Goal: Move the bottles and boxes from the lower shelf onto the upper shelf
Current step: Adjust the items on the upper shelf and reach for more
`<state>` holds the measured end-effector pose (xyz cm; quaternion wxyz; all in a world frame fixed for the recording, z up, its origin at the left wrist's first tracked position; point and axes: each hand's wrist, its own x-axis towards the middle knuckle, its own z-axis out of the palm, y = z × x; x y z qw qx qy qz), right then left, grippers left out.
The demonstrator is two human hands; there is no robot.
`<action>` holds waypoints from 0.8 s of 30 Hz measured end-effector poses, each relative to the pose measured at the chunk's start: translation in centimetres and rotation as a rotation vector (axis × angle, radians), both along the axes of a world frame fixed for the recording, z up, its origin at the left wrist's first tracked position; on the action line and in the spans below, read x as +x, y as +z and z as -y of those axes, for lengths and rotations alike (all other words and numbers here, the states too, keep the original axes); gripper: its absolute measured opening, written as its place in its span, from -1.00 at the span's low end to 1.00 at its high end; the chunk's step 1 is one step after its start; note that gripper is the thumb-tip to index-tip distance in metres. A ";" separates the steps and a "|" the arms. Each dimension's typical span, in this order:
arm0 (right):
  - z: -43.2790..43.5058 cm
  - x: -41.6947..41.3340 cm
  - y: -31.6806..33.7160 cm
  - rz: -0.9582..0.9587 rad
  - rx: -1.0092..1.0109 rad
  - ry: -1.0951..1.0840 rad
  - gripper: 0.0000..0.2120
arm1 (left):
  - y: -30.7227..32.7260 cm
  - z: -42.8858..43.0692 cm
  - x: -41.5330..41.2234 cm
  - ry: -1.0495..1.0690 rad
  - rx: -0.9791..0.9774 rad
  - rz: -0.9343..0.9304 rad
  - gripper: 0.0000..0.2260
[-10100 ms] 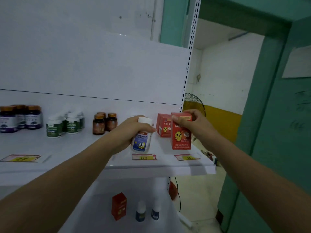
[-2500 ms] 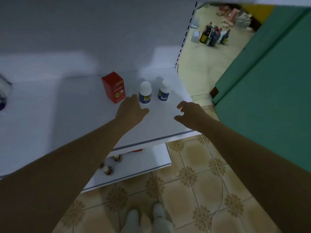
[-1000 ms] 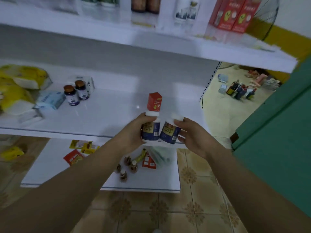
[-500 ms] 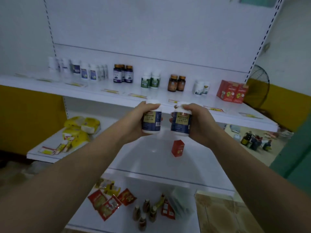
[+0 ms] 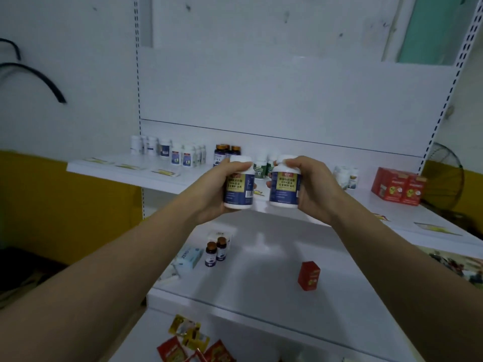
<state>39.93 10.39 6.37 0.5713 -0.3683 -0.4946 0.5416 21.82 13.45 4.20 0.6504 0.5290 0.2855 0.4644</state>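
Observation:
My left hand grips a white bottle with a blue and gold label. A matching bottle is held upright in my right hand. Both bottles hang side by side just in front of the upper shelf. On the lower shelf stand a small red box and two small dark bottles. Red boxes stand at the upper shelf's right end.
Rows of white and amber bottles line the back of the upper shelf, with yellow price tags along its front. A pale blue box lies at the lower shelf's left. Red and yellow packets lie on the bottom shelf.
Both hands have kept the two bottles at upper-shelf height while the view shifted; the upper shelf now sits right behind the bottles.

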 end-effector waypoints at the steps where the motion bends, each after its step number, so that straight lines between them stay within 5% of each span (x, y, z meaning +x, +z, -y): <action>1: -0.5 -0.9 0.2 0.008 0.006 0.018 -0.87 | 0.2 -0.2 -0.9 0.021 0.004 -0.001 -0.90; 24: -21.1 -21.6 -0.8 0.064 -0.034 0.323 -0.82 | -1.3 -16.0 -21.3 0.267 0.019 0.038 -0.82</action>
